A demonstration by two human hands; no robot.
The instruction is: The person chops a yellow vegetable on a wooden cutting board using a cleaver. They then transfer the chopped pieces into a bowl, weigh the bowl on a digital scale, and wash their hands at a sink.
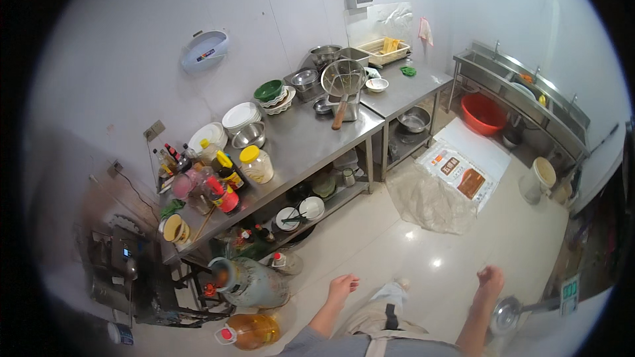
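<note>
My left hand (343, 289) hangs over the tiled floor with its fingers loosely curled and nothing seen in it. Nearest to it are a grey gas cylinder (263, 282) and a jug with a red cap (286, 263). My right hand (490, 280) is held out on the other side, fingers bent; whether it holds anything small cannot be told. A round metal object (505, 315) lies below and beside that hand. Ahead stands a steel table (292, 146) bearing bottles, a yellow-lidded jar (256, 164), stacked plates (241, 117) and a wire-mesh strainer with a wooden handle (343, 79).
A printed sack (459, 173) and a plastic sheet (431, 203) lie on the floor. By the steel sinks (526, 84) are a red basin (483, 114) and a white bucket (537, 181). At the lower left are a stove (134, 277) and an oil jug (253, 331).
</note>
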